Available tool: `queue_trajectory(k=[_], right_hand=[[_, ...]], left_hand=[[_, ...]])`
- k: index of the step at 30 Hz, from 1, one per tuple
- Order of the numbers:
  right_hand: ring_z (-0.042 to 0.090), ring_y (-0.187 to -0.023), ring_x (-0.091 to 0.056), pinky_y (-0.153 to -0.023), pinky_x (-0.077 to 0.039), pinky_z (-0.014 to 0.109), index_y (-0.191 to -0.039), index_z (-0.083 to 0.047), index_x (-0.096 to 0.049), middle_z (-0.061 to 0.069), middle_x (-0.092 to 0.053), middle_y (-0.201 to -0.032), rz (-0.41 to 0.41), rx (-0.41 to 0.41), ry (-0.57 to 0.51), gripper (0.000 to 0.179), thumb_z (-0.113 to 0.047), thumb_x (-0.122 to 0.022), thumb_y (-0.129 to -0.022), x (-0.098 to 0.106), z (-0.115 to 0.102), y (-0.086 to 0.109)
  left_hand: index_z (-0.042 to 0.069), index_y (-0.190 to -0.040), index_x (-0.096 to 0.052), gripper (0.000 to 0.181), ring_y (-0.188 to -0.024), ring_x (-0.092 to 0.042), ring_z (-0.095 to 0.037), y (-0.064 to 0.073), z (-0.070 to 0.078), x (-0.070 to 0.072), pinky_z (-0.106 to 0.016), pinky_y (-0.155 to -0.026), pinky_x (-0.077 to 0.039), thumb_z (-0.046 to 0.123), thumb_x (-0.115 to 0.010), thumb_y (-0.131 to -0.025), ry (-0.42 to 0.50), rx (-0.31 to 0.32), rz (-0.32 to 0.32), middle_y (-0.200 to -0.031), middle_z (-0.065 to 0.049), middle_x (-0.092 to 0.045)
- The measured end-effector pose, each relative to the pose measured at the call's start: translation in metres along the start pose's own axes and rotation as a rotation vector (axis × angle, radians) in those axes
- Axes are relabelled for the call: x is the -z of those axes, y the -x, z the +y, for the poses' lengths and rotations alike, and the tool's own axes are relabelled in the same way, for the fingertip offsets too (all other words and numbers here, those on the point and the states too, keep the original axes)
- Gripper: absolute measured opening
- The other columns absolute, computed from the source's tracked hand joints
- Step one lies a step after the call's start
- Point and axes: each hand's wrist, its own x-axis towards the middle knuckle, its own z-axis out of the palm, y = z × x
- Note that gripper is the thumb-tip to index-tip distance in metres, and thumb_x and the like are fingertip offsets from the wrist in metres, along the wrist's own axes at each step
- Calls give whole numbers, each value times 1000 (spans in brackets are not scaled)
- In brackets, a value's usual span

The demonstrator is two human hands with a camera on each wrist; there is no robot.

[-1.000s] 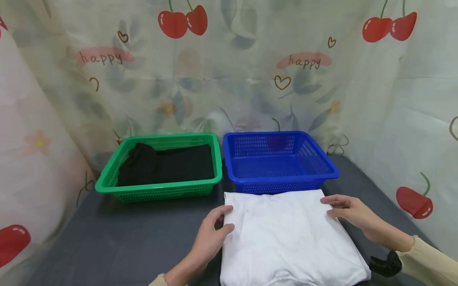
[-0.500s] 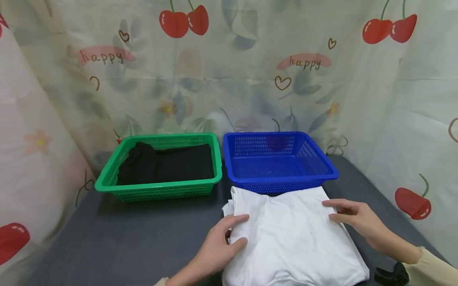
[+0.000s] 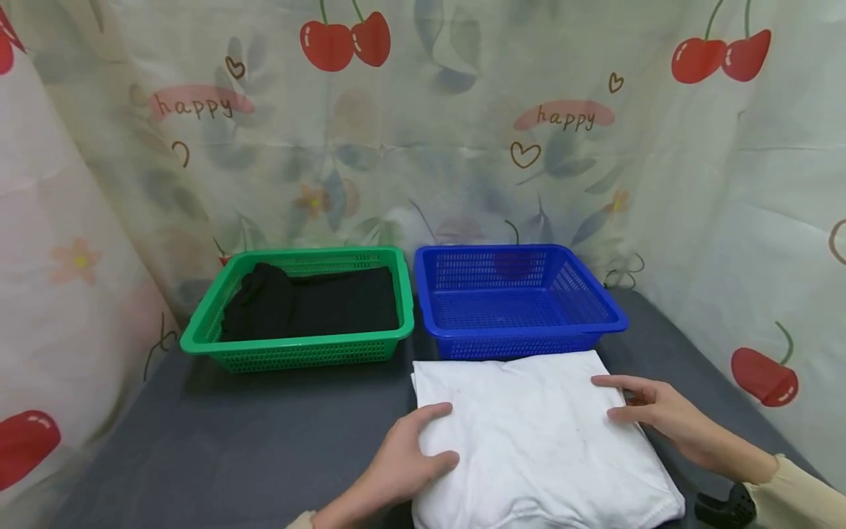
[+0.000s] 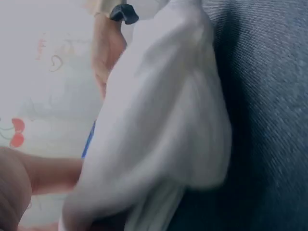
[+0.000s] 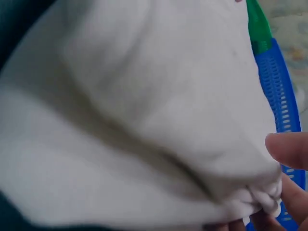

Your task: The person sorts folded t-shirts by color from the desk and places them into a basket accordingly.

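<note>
A folded white shirt (image 3: 529, 433) lies on the grey table in front of the blue basket, a curved neckline-like seam at its near edge. My left hand (image 3: 410, 455) holds its left side, thumb and forefinger spread on top and the other fingers hidden by the cloth. At the far right side, my right hand (image 3: 661, 415) grips the edge. In the right wrist view, fingers (image 5: 293, 195) curl beneath the bunched edge with the thumb above. The left wrist view shows the shirt (image 4: 159, 110) bulging in soft folds over the table, a finger (image 4: 55, 173) against it.
The blue basket (image 3: 529, 328), with nothing in it, stands right behind the shirt. To its left is a green basket (image 3: 304, 342) holding folded black cloth (image 3: 337, 301). Printed curtains (image 3: 423, 176) close off the back and both sides of the grey table (image 3: 264, 441).
My left hand has moved right and nearer onto the shirt. The shirt's far left corner, shifted inward half a second ago, lies out flatter again. My right hand has dropped slightly nearer.
</note>
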Motion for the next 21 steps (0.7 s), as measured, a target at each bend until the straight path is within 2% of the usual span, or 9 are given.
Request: queue_trajectory(k=[3, 6, 9, 14, 17, 21], right_hand=[[26, -96, -54, -74, -47, 35, -138, -4, -57, 20, -54, -134, 24, 67, 76, 58, -25, -75, -88, -1, -2, -1], [25, -102, -53, -73, -48, 33, -137, -7, -60, 18, -53, -136, 39, 102, 132, 57, -27, -77, -86, -1, -5, -2], [27, -105, -52, -73, -49, 36, -136, -9, -61, 19, -51, -136, 45, 111, 139, 56, -28, -78, -86, -2, -6, -3], [26, -90, -55, -67, -49, 36, -130, -9, -64, 17, -54, -118, 76, 142, 119, 50, -26, -78, -86, -2, -8, -4], [25, -90, -58, -69, -51, 35, -132, -5, -61, 19, -57, -115, 8, 166, 73, 49, -22, -75, -89, -2, -9, -5], [26, -107, -57, -82, -52, 37, -144, -3, -48, 23, -52, -131, -117, 146, 19, 57, -20, -69, -94, -3, -9, -5]], left_hand=[[6, -130, -63, 61, -112, -54, -30, 0, 2, 1, -48, -88, -48, 4, -80, -71, 57, 23, 36, -127, -16, -58], [8, -129, -64, 62, -111, -54, -29, 2, 4, 5, -47, -88, -48, 4, -81, -70, 71, 38, 61, -128, -14, -58], [10, -130, -64, 62, -112, -54, -29, 6, 3, 9, -48, -86, -49, 5, -81, -70, 49, 57, 65, -130, -14, -57], [12, -131, -63, 64, -112, -53, -31, 15, -3, 22, -49, -85, -50, 5, -80, -70, 29, 95, 72, -132, -16, -55], [12, -132, -63, 64, -112, -53, -32, 19, -6, 30, -49, -84, -50, 5, -79, -70, 26, 130, 71, -132, -17, -55], [13, -132, -63, 63, -113, -52, -33, 20, -9, 36, -49, -84, -50, 5, -79, -72, 18, 177, 61, -133, -16, -54]])
